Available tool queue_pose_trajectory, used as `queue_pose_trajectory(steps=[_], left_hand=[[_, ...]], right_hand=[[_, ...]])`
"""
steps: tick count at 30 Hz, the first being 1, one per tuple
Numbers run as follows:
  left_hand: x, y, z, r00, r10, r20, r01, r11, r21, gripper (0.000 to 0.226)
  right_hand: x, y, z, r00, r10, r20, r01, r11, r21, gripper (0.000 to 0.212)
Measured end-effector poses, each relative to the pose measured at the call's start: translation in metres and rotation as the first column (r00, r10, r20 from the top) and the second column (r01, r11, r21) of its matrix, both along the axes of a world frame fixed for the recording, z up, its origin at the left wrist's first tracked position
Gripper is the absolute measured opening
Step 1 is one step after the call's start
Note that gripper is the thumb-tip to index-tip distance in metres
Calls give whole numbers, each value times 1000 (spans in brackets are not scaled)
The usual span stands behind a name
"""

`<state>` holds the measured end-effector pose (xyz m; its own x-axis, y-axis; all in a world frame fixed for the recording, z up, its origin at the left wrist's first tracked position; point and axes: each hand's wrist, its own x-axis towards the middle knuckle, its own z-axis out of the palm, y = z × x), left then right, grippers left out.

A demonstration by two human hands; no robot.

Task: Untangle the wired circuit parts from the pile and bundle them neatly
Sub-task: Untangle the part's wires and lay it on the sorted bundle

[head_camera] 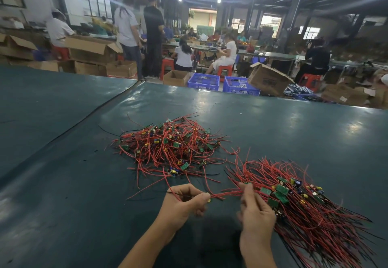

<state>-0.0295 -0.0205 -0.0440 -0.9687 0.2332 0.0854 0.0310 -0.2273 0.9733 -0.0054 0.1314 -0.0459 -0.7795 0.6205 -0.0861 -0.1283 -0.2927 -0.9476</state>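
Bridging left hand (184, 202), right hand (257, 215): wire (227, 194).

The surface (273, 124) is covered in a smooth, glossy sheet. The wires (168, 148) have smooth plastic insulation; their boards (282, 189) look matt. Behind, the boxes (266, 80) are matt cardboard, the crates (202, 81) plastic.

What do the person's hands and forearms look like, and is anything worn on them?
The left hand and the right hand are bare: no gloves, rings or watch show. The left forearm and the right forearm are bare too, with no sleeve in view down to the picture's lower edge.
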Motion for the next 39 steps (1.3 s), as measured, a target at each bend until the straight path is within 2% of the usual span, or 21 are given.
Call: queue_pose_trajectory(steps=[3, 6, 8, 11, 14, 16, 18, 21, 23, 26, 32, 35, 37, 39], left_hand=[[-2, -1, -2, 998, 8, 57, -11, 999, 52, 15], [-6, 0, -3, 971, 42, 235, -106, 957, 269, 12], [-9, -2, -3, 948, 65, 313, -178, 921, 347, 15], [-13, -2, -2, 936, 111, 333, -232, 908, 348, 20], [-15, -2, -1, 931, 102, 352, -236, 901, 364, 21], [-15, -6, 0, 927, 34, 373, -189, 903, 386, 31], [-13, -10, 1, 921, -105, 376, -71, 901, 428, 40], [-6, -7, 4, 856, -318, 408, 103, 878, 467, 49], [-2, -3, 6, 800, -413, 435, 218, 876, 431, 51], [3, -2, 6, 767, -460, 448, 340, 882, 326, 51], [0, -7, -1, 697, -545, 467, 371, 830, 416, 49], [-1, -6, -3, 669, -567, 480, 309, 800, 515, 52], [-3, 0, -2, 670, -509, 541, 240, 837, 491, 54], [-3, 5, -3, 715, -400, 574, 198, 903, 382, 46]], right_hand=[[1, 12, 2, 999, -45, -20, 44, 997, -65, 28], [3, 6, 3, 996, 13, -90, -18, 999, -49, 26], [3, 2, 3, 984, 99, -149, -105, 994, -33, 26], [6, -1, 4, 950, 225, -216, -226, 974, 19, 29], [9, -1, 4, 931, 255, -263, -262, 965, 9, 51], [9, -1, 3, 928, 272, -253, -279, 960, 10, 59], [10, -4, 2, 929, 318, -188, -313, 948, 58, 59], [10, -15, 0, 911, 404, -81, -390, 909, 144, 56], [10, -23, 0, 884, 464, -58, -450, 878, 161, 45], [14, -31, 4, 853, 517, -64, -506, 851, 138, 31], [16, -36, 8, 865, 502, 6, -502, 865, -3, 26], [15, -35, 7, 890, 455, 34, -455, 891, -7, 24], [13, -34, 4, 933, 358, 35, -359, 933, 6, 25], [10, -31, 1, 974, 223, 45, -225, 973, 47, 23]])
